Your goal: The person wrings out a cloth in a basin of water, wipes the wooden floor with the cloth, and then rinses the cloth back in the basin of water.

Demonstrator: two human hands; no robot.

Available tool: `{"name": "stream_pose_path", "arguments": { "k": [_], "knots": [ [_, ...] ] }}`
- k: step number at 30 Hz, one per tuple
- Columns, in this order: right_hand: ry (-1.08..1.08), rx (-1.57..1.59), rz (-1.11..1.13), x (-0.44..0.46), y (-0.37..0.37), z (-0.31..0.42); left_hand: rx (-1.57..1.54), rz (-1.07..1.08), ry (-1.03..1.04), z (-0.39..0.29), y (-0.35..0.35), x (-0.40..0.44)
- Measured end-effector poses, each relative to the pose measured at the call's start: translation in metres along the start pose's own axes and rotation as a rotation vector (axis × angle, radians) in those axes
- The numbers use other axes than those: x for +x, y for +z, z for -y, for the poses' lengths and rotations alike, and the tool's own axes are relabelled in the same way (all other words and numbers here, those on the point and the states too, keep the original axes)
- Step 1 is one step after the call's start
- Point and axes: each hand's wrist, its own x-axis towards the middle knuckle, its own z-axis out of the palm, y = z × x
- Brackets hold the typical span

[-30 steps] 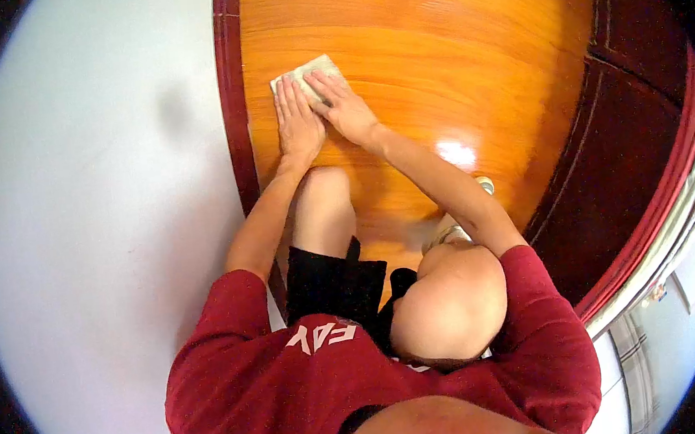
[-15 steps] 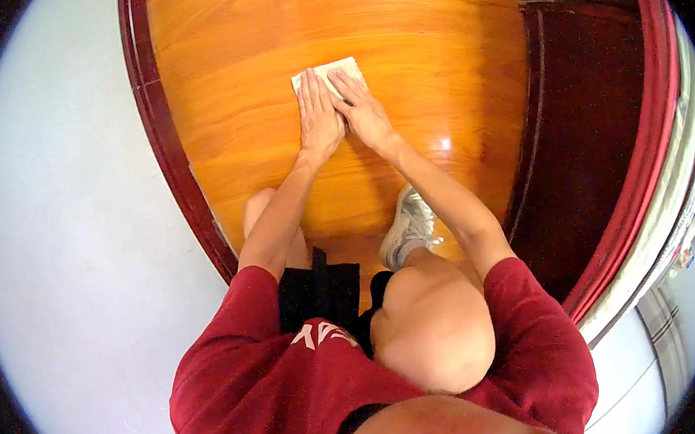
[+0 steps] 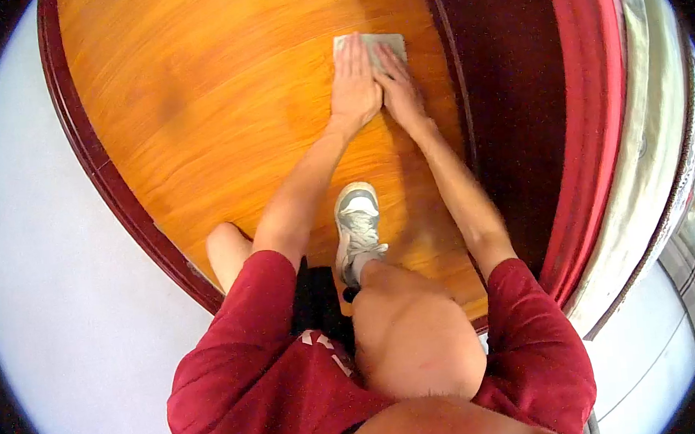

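A folded pale cloth point(image 3: 396, 43) lies flat on the glossy orange-brown wooden floor point(image 3: 255, 85). My left hand point(image 3: 354, 87) presses on it with fingers stretched out, palm down. Beside it, my right hand point(image 3: 400, 90) also rests flat, its fingertips over the right part of the cloth. The two hands touch or nearly touch near the thumbs. Much of the cloth is covered by the fingers, and neither hand is wrapped around it.
A dark red wooden border point(image 3: 107, 166) runs along the left, with a white wall or surface point(image 3: 65, 264) beyond. On the right stands a dark panel point(image 3: 510, 98), then red and cream bedding-like layers point(image 3: 593, 116). My shoe point(image 3: 358, 220) is on the floor below the hands.
Both hands and the cloth have moved right across the floor, nearer the dark panel. The view has turned and shifted to the right, and my shoe appears further left in it.
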Motion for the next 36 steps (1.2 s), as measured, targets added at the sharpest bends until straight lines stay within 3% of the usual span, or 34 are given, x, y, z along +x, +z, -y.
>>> {"name": "stream_pose_path", "arguments": {
  "k": [4,7,11,13,14,17,22,32,35,36],
  "knots": [
    [0.031,-0.039,-0.092,-0.036,0.042,0.042,-0.006,0.010,0.044,0.024,-0.012,-0.058],
    [0.058,-0.191,0.031,-0.039,0.041,0.063,0.084,0.097,0.015,0.029,-0.035,-0.068],
    [0.091,0.045,-0.055,-0.045,0.034,0.080,0.087,0.164,0.023,0.023,-0.060,-0.070],
    [0.061,0.054,-0.013,-0.056,0.037,0.090,-0.070,0.117,-0.009,0.023,-0.064,-0.089],
    [0.029,0.045,0.023,-0.063,0.030,0.095,0.048,0.190,-0.026,0.016,-0.069,-0.096],
    [-0.034,-0.045,0.099,-0.052,-0.024,0.085,-0.013,0.229,-0.049,-0.013,-0.073,-0.072],
    [-0.164,-0.131,0.297,-0.073,-0.006,0.080,-0.034,0.190,-0.118,-0.007,-0.055,-0.115],
    [-0.494,-0.042,0.500,-0.064,0.108,0.189,0.004,0.151,-0.316,0.105,-0.114,-0.245],
    [-0.583,0.019,0.496,-0.062,0.082,0.159,0.027,0.089,-0.326,0.076,-0.088,-0.237],
    [-0.658,-0.109,0.546,-0.058,0.079,0.149,0.024,0.048,-0.357,0.071,-0.080,-0.234]
  ]
}}
